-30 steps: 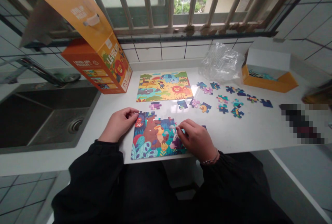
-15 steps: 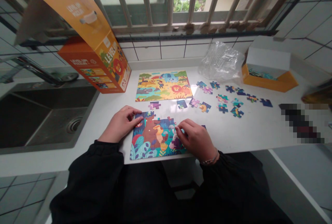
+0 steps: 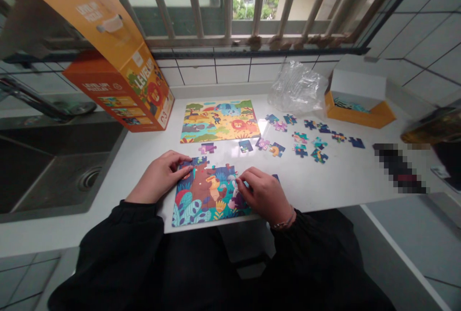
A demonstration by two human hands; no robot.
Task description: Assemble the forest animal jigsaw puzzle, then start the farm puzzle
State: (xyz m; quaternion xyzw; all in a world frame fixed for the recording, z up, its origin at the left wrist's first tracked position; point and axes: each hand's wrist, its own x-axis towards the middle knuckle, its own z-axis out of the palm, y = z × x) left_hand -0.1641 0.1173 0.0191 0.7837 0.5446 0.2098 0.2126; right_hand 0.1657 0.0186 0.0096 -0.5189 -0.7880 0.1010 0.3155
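Note:
A partly built jungle puzzle point(image 3: 205, 196) lies at the near edge of the white counter point(image 3: 342, 181). My left hand point(image 3: 160, 176) rests on its upper left corner, fingers bent and pressing down on the pieces. My right hand point(image 3: 261, 193) covers the puzzle's right side, fingertips pinched on a piece at the upper right edge. Several loose pieces point(image 3: 302, 140) are scattered beyond, to the right. One purple piece point(image 3: 208, 148) and one blue piece point(image 3: 246, 145) lie just above the puzzle. A finished yellow savanna puzzle point(image 3: 219, 121) lies further back.
An orange puzzle box point(image 3: 122, 90) with its lid raised stands at the back left, beside a sink point(image 3: 54, 167). A crumpled clear plastic bag point(image 3: 297, 85) and a small open orange box point(image 3: 356, 100) sit at the back right. A barred window runs behind.
The view has shifted slightly, so everything sits a little further left. Both hands stay on the jungle puzzle with only small finger movement.

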